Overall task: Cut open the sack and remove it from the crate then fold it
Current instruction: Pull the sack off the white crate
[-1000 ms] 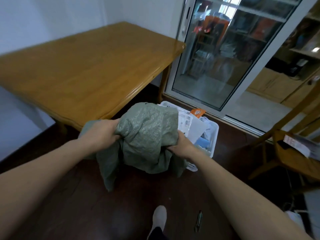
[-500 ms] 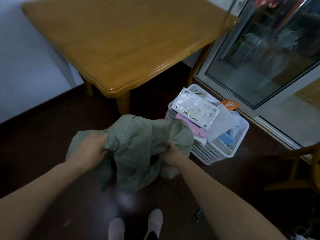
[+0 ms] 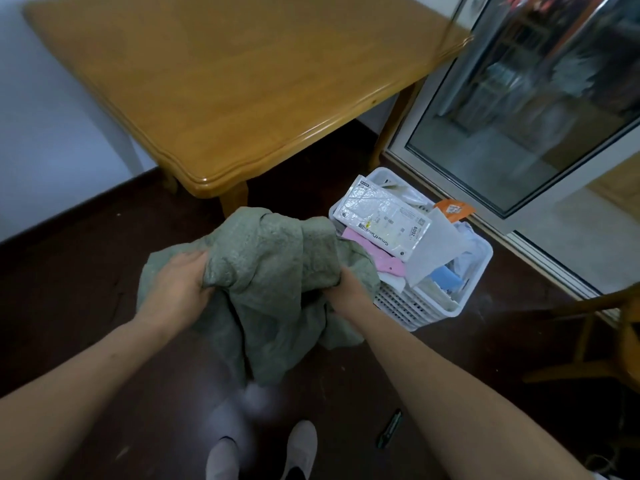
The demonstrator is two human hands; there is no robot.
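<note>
A crumpled grey-green woven sack (image 3: 266,271) hangs bunched in the air between both hands, above the dark floor. My left hand (image 3: 176,289) grips its left side, fingers curled into the fabric. My right hand (image 3: 349,292) grips the sack's right side from underneath, its fingers mostly hidden by folds. The white plastic crate (image 3: 415,310) stands on the floor just right of the sack, filled with plastic packets, a pink item and papers. The sack is out of the crate, and its loose lower end dangles toward my feet.
A wooden table (image 3: 242,81) fills the upper left, its corner just beyond the sack. A glass sliding door (image 3: 540,98) is at the upper right. A small dark cutter-like tool (image 3: 389,427) lies on the floor near my right forearm. A wooden chair (image 3: 606,341) stands at the right edge.
The view has tipped downward and shifted, so the table and crate sit higher in frame. Both hands have kept hold of the sack, which has shifted slightly left, off the crate.
</note>
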